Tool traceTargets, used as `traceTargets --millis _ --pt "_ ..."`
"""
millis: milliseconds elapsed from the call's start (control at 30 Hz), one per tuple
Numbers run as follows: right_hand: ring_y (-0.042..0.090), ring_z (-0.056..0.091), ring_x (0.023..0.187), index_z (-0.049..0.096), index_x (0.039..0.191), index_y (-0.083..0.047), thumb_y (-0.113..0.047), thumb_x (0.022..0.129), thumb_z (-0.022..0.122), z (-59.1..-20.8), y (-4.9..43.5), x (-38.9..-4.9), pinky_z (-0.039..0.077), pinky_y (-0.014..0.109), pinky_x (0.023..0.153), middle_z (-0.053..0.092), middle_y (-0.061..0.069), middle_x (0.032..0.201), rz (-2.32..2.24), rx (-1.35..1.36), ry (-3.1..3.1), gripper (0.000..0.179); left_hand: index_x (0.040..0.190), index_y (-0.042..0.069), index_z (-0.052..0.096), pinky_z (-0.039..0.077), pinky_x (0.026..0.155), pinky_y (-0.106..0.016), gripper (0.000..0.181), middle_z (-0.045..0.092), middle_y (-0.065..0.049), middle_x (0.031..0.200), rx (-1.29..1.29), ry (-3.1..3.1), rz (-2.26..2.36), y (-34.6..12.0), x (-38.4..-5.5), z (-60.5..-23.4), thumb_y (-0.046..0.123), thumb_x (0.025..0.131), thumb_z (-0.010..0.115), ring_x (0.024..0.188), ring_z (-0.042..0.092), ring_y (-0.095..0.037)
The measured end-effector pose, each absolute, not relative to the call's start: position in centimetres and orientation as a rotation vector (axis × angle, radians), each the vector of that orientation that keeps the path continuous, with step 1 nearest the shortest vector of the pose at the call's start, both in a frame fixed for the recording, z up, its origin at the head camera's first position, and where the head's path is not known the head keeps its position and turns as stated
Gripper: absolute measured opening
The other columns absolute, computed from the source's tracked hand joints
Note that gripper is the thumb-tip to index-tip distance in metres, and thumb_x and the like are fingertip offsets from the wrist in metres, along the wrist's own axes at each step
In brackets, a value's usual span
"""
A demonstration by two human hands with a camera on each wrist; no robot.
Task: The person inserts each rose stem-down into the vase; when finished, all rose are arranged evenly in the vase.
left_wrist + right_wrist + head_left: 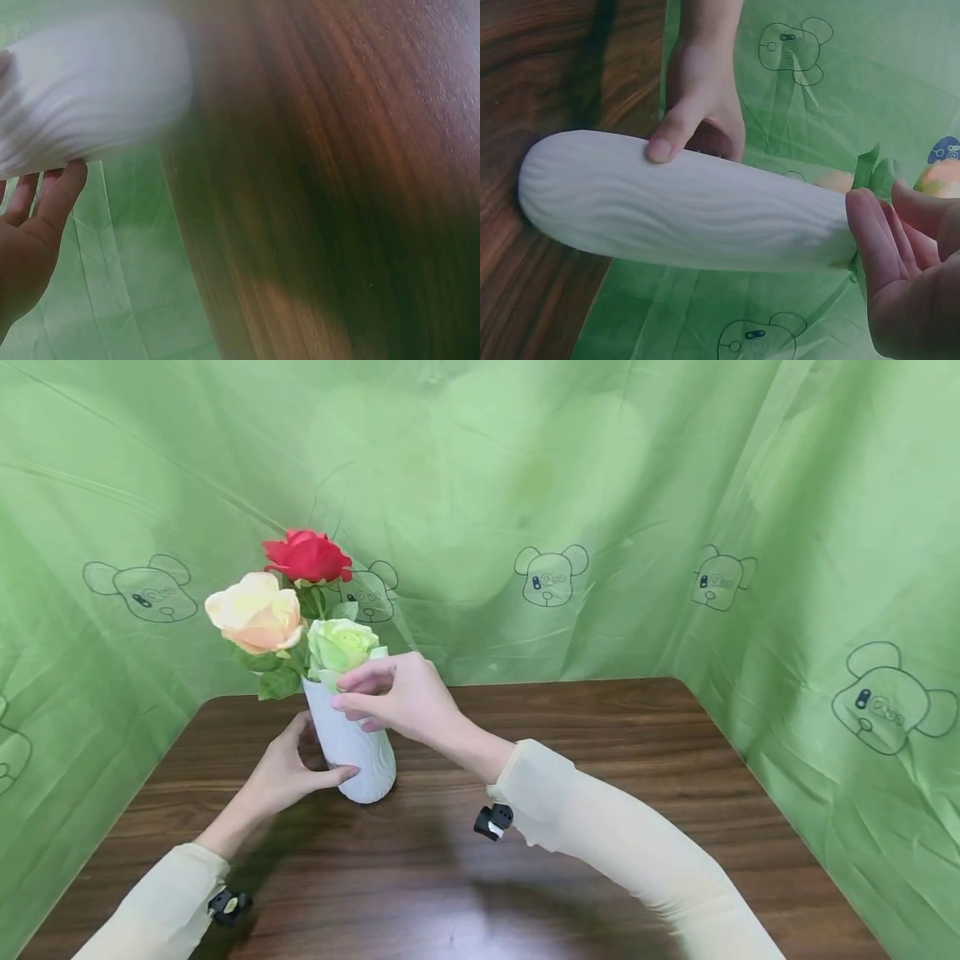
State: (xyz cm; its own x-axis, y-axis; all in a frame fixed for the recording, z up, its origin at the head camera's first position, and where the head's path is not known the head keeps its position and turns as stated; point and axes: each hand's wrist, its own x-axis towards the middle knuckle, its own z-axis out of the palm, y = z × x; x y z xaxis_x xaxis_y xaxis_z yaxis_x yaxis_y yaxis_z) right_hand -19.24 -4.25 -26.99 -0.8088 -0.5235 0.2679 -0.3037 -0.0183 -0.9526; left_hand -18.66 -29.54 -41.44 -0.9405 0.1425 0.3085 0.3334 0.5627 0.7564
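Observation:
A white ribbed vase (367, 768) stands on the wooden table, holding a red rose (309, 557), a peach rose (257, 614) and a light green rose (341, 643). My left hand (281, 777) grips the vase's lower side, thumb in front and fingers round the far side. At the mouth, my right hand (412, 702) pinches the light green rose just below its bloom. Seen from the right wrist, the right hand's fingers (860, 214) cover part of the rim, with a green leaf (875, 171) sticking up beside them. The stem inside the vase is hidden.
The dark wooden table (600, 752) has its back edge close behind the vase. A green curtain (465, 468) printed with bear faces surrounds the table at the back and both sides. Each sleeve carries a small black camera (493, 821) near the wrist.

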Motion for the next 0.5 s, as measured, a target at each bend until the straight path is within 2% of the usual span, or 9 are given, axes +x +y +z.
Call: traceTargets --millis 167,300,433,467,500 --pt "0.017 0.074 0.078 0.077 0.101 -0.003 -0.009 0.086 0.083 -27.3 -2.3 -19.4 0.063 0.039 0.066 0.076 0.000 0.087 -1.899 -0.925 2.100 0.017 0.144 0.014 0.044 0.059 0.088 -0.036 0.086 0.062 -0.005 0.118 -0.361 -2.611 -1.314 -29.6 -18.5 -41.2 0.031 0.075 0.093 0.109 0.058 -0.022" --pt "0.014 0.074 0.084 0.077 0.106 -0.005 -0.014 0.089 0.081 -26.9 -0.3 -19.9 0.063 0.036 0.070 0.076 0.000 0.095 -1.804 -0.995 2.179 0.020 0.148 0.016 0.042 0.052 0.094 -0.025 0.091 0.063 -0.002 0.126 -0.341 -2.632 -1.266 -30.1 -18.2 -40.5 0.034 0.075 0.093 0.116 0.059 -0.022" --pt "0.004 0.070 0.093 0.077 0.113 -0.012 -0.026 0.094 0.076 -26.2 2.8 -20.6 0.058 0.026 0.086 0.076 -0.004 0.106 -1.543 -1.195 2.519 0.024 0.150 0.014 0.044 0.039 0.099 -0.012 0.077 0.061 -0.008 0.134 -0.426 -2.582 -1.091 -31.2 -18.0 -39.4 0.029 0.086 0.084 0.124 0.055 -0.027" --pt "0.002 0.068 0.083 0.077 0.115 -0.014 -0.028 0.095 0.074 -26.1 3.7 -20.9 0.057 0.023 0.083 0.076 -0.004 0.109 -1.466 -1.249 2.622 0.025 0.150 0.014 0.045 0.036 0.101 -0.011 0.071 0.060 -0.010 0.137 -0.448 -2.555 -1.048 -31.5 -18.0 -39.0 0.026 0.090 0.081 0.127 0.053 -0.028" --pt "0.003 0.069 0.089 0.077 0.117 -0.014 -0.029 0.096 0.073 -25.9 4.7 -21.0 0.054 0.024 0.091 0.075 -0.003 0.110 -1.398 -1.296 2.716 0.026 0.151 0.015 0.045 0.032 0.105 -0.011 0.066 0.058 -0.011 0.141 -0.469 -2.533 -1.000 -31.8 -17.9 -38.6 0.023 0.093 0.076 0.130 0.051 -0.029"
